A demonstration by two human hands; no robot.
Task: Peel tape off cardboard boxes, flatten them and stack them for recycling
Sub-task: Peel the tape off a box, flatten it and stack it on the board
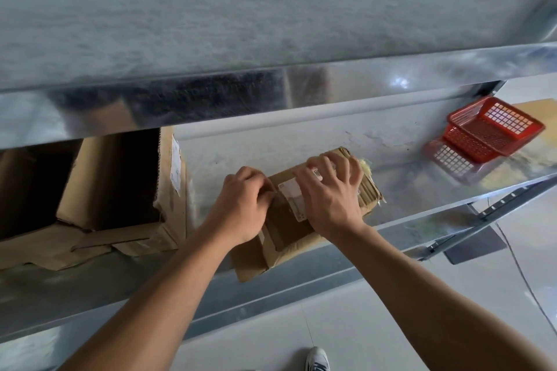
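Note:
A small brown cardboard box (289,238) lies on a metal shelf (422,208), its near end overhanging the shelf's front edge. A white shipping label (292,196) and clear tape run across its top. My left hand (241,205) has its fingers curled at the box's left top edge, pinching the tape beside the label. My right hand (328,190) rests spread on the box's top toward the far end, fingers bent over the far edge, holding the box down.
A large open cardboard box (120,190) lies on its side at the shelf's left. Red plastic baskets (488,129) are stacked at the shelf's right end. A metal shelf board (271,39) hangs just above. Below are a pale floor and a shoe (316,360).

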